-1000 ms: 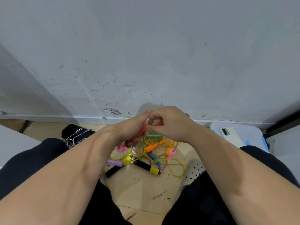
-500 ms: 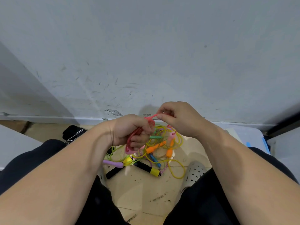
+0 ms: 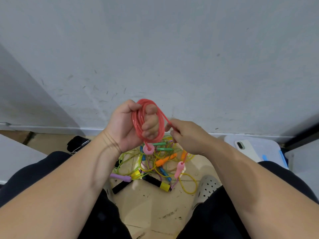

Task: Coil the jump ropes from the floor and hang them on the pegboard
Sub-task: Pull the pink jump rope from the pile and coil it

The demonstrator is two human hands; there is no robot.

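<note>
A red jump rope (image 3: 138, 120) is wound in several loops around the fingers of my left hand (image 3: 126, 125), raised in front of the grey wall. One pink handle (image 3: 148, 150) hangs just below that hand. My right hand (image 3: 185, 137) pinches the rope's free end beside the coil, and the other pink handle (image 3: 179, 169) dangles under it. On the floor between my knees lies a tangled pile of jump ropes (image 3: 155, 168) with green, orange, blue, purple and black-and-yellow handles. No pegboard is in view.
A grey wall (image 3: 172, 57) rises right ahead. A white bin lid (image 3: 269, 152) with a phone (image 3: 245, 147) on it sits at the right. A black object with metal clips (image 3: 77, 144) lies at the left. A grey perforated shoe (image 3: 207, 187) is beside the pile.
My left hand rose and turned palm toward me, showing the red coil around its fingers. My right hand moved right and down, drawing the rope's end away from the coil.
</note>
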